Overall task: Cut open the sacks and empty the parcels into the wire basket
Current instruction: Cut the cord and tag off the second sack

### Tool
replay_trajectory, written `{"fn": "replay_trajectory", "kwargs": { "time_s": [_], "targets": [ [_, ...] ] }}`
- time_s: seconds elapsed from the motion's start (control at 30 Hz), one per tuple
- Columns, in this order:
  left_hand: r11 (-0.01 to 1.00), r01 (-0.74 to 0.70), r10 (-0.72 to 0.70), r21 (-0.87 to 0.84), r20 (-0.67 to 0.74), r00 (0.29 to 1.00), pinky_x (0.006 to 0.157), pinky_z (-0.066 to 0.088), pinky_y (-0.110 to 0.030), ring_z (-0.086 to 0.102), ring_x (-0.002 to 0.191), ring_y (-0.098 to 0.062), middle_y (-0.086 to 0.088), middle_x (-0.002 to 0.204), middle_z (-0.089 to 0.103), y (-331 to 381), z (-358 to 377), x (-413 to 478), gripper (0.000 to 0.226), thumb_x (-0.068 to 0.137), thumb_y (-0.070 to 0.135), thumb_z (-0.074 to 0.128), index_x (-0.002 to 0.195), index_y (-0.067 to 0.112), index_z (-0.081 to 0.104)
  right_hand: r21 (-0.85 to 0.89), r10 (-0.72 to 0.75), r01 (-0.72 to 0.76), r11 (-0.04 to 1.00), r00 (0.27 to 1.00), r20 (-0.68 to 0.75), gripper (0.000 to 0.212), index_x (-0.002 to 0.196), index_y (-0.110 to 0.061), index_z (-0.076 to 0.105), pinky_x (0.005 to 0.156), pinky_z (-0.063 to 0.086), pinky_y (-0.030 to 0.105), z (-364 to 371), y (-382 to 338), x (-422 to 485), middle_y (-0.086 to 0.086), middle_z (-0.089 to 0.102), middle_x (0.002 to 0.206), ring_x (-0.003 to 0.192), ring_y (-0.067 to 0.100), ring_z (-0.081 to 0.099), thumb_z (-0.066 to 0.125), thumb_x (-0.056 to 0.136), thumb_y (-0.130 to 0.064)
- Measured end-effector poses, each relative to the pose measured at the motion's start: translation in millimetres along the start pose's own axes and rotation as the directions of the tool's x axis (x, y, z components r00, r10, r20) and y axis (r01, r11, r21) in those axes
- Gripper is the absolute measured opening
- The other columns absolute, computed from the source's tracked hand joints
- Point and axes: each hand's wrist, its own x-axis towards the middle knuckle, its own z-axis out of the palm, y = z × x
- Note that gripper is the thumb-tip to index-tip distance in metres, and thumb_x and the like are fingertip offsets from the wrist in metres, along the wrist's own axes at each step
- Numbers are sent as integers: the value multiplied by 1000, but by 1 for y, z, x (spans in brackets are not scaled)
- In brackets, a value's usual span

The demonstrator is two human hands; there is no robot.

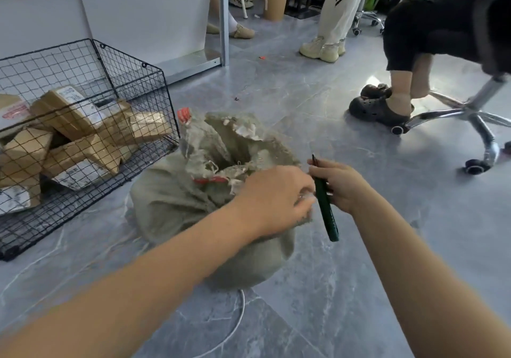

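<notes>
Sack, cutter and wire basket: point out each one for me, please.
sack (pixel 166 205), head view, on the grey cloth of its side.
cutter (pixel 327 219), head view, on the green handle's lower half.
wire basket (pixel 138 86), head view, on its right end wall.

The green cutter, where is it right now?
In the head view, right of centre, the green cutter is gripped in the right hand, beside the grey sack whose edge the left hand holds.

Left hand (pixel 273 197) and right hand (pixel 340 183) curled, close together.
</notes>
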Motion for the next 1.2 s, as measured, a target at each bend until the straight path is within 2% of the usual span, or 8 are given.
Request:
{"fn": "replay_trajectory", "kwargs": {
  "time_s": [0.23,0.43,0.53,0.63,0.77,0.93,1.1,1.2],
  "targets": [
    [989,-116,56,95,483,874,90,47,-40,47,120,-27,-6,135,43,12,131,5,47,95,32,45,138,17,36,-317,182,-256,913,952,-246,44,121,-3,59,70,45,33,-63,117,11,13,64,101,86,25,58,70,82,-22],
    [981,-103,-18,167,598,801,99,42,-43,44,124,-30,-11,139,37,2,185,1,61,91,41,50,140,11,30,-577,214,-309,756,950,-228,43,118,-3,60,51,42,21,-66,176,9,15,66,111,81,21,56,68,84,-28],
    [978,-78,-54,193,599,799,102,39,-44,41,126,-30,-12,140,36,-1,194,5,65,88,44,54,138,10,31,-638,217,-310,705,950,-223,42,116,-3,62,44,34,19,-64,186,15,16,67,106,78,22,55,65,85,-32],
    [974,-67,-66,215,558,827,108,33,-42,34,132,-30,-14,143,33,-6,197,5,66,88,46,53,137,8,32,-691,191,-298,659,954,-229,44,116,-4,59,67,46,29,-62,183,23,18,64,111,99,30,60,51,93,-40],
    [972,-41,-70,231,453,889,113,23,-40,19,141,-28,-14,152,18,-14,187,0,69,89,42,53,142,10,23,-694,225,-339,636,941,-254,42,68,-7,49,55,38,26,-62,180,29,7,48,65,62,23,48,41,99,-35],
    [965,114,-204,236,402,893,107,30,-35,37,133,-27,-13,147,33,-51,159,-7,58,92,29,51,140,8,27,-566,156,-187,803,982,-103,41,131,-7,52,92,42,32,-42,158,31,13,56,131,116,29,54,50,96,-29],
    [913,44,-175,405,293,940,104,36,-36,49,120,-31,-17,127,54,-91,120,-20,39,97,30,40,125,4,47,-448,66,-32,893,996,61,40,131,-9,51,82,44,33,19,122,39,14,61,112,103,26,58,51,94,-25],
    [827,-49,-65,560,181,981,78,56,-33,69,83,-31,-18,89,70,-115,90,-36,30,87,32,52,92,5,65,-296,57,-16,955,990,130,44,136,-10,45,72,46,32,62,106,45,13,55,112,92,24,52,48,95,-26]
  ]
}}
